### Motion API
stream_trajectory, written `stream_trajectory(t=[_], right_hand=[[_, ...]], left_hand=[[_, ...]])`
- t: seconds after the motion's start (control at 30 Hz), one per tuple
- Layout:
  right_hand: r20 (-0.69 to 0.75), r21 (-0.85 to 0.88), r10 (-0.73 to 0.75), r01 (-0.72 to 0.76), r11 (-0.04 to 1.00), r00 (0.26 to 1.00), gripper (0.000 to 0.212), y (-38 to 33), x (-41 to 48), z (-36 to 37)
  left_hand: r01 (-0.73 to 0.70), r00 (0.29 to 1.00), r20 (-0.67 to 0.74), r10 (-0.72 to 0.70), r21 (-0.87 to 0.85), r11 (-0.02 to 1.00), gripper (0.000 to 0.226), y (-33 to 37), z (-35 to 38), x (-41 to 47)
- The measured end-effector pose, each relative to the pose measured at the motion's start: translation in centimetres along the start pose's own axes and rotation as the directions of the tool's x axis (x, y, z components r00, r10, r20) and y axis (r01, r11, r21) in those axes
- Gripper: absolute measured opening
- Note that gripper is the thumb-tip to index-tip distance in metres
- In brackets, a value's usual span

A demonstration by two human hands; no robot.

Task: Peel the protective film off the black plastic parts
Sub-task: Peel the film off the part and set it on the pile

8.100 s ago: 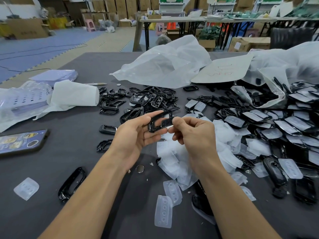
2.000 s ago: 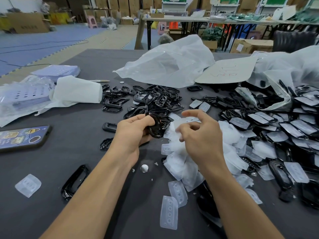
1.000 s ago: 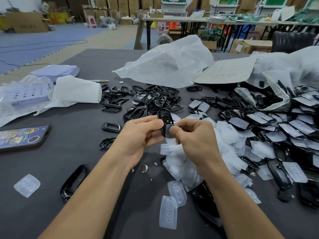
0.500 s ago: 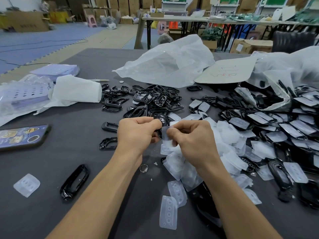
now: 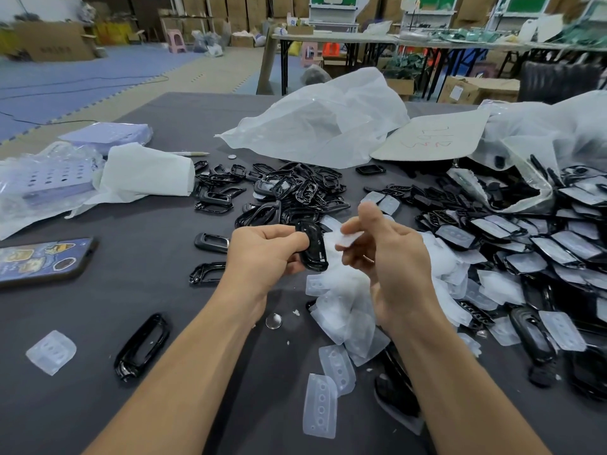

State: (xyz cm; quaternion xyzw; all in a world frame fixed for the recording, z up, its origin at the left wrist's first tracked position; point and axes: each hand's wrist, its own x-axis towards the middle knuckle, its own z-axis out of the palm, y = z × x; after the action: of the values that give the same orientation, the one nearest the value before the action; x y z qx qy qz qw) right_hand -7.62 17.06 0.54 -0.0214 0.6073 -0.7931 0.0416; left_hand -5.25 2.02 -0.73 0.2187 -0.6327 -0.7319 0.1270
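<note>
**While the Heap Waited**

As the left hand (image 5: 266,251) gripped one black part (image 5: 313,249) above the counter (image 5: 98,307), its fingers (image 5: 289,239) curled round the part's edge, the right hand (image 5: 391,267) pinched one scrap of film (image 5: 349,238) between thumb and finger, just beside the part. The film looked clear of the plastic (white scraps behind made the gap hard to read), so the peel on this piece seemed done or nearly so.

The next move would call for dropping the scrap onto the spent films (image 5: 345,310) heaped under the right hand. The stripped part would then go with the bare parts (image 5: 292,192) behind, and a covered one would come from the film-covered heap (image 5: 542,244) on the right.

By count there were two hands, one held part and one pinched film. Three single frames (image 5: 212,242) lay left of the hands, and one lone film (image 5: 51,353) and one phone (image 5: 42,257) lay farther left. The three heaps were too crowded to count.
</note>
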Motion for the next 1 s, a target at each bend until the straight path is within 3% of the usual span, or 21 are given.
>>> stream_trajectory(t=[0.1,0.17,0.47,0.77,1.0], right_hand=[[0.017,-0.061,-0.032,0.033,0.998,0.999,0.023,0.1,-0.1,0.0],[0.039,-0.107,-0.041,0.045,0.993,0.998,0.033,0.2,-0.1,0.0],[0.067,-0.192,-0.045,0.057,0.980,0.997,0.019,0.4,0.1,0.0],[-0.011,-0.243,-0.041,0.037,0.969,0.999,0.027,0.5,-0.1,0.2],[-0.008,-0.222,-0.081,0.077,0.972,0.997,0.011,0.6,0.1,0.0]], left_hand=[[-0.033,0.998,0.064,0.031,0.036,0.999,0.029,-0.1,0.2,-0.2],[-0.048,0.996,0.077,0.045,0.032,0.998,0.030,0.0,0.3,-0.3],[-0.068,0.996,0.055,0.068,-0.009,0.998,0.043,0.3,0.4,-0.8],[-0.088,0.993,0.075,0.087,0.005,0.996,0.043,0.4,0.4,-1.1],[-0.079,0.995,0.065,0.079,0.009,0.997,0.038,0.1,0.5,-0.9]])
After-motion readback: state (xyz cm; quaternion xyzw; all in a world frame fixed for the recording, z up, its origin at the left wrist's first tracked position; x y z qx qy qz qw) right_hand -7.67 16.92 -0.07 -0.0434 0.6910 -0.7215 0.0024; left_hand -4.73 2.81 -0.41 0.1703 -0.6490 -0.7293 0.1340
